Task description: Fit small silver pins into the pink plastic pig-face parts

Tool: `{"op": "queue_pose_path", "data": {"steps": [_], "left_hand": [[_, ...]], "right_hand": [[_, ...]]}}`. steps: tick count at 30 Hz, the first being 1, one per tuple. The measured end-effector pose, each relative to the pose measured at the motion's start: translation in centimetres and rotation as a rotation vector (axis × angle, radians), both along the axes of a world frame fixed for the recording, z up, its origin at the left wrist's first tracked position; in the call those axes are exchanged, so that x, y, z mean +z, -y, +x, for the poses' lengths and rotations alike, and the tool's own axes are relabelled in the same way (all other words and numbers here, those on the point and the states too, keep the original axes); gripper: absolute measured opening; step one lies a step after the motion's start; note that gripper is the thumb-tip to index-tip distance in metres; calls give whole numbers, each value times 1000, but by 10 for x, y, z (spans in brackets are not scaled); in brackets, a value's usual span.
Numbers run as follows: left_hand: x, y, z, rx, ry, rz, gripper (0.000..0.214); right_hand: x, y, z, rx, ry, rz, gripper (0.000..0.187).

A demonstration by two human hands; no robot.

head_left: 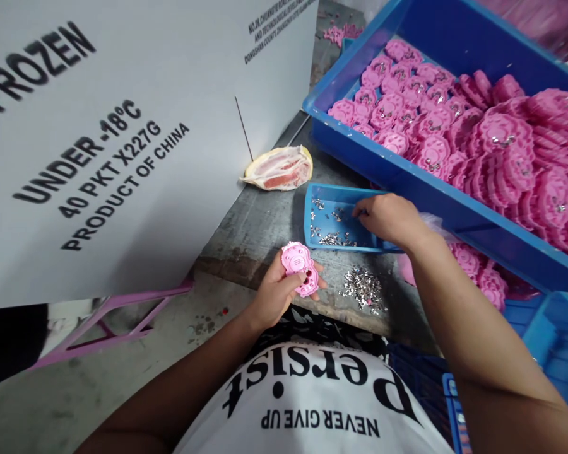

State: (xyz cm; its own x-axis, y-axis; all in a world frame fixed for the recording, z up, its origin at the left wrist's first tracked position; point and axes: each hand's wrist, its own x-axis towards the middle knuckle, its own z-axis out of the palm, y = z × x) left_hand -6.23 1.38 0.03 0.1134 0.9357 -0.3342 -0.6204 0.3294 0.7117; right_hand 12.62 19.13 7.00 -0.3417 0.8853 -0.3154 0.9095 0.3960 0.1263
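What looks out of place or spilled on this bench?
A torn fruit piece lies on the bench by the cardboard, food among pink parts; small metal bits lie heaped loose outside the small blue tray.

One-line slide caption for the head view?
Left hand holds a pink plastic part; right hand reaches into small blue tray of metal bits.

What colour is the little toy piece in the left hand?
The toy piece is pink, seen best in the head view.

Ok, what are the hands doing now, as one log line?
left hand: holds pink part | right hand: fingertips in small blue tray of metal bits | nearby: big blue bin of pink parts
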Motion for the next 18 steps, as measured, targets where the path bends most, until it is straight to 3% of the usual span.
{"op": "queue_pose_path", "data": {"steps": [7, 18], "left_hand": [[1, 0, 0, 8, -2, -3, 39], [1, -1, 0, -8, -8, -3, 39]], "right_hand": [[-7, 1, 1, 108, -134, -121, 39], [-8, 0, 7, 79, -181, -52, 34]]}}
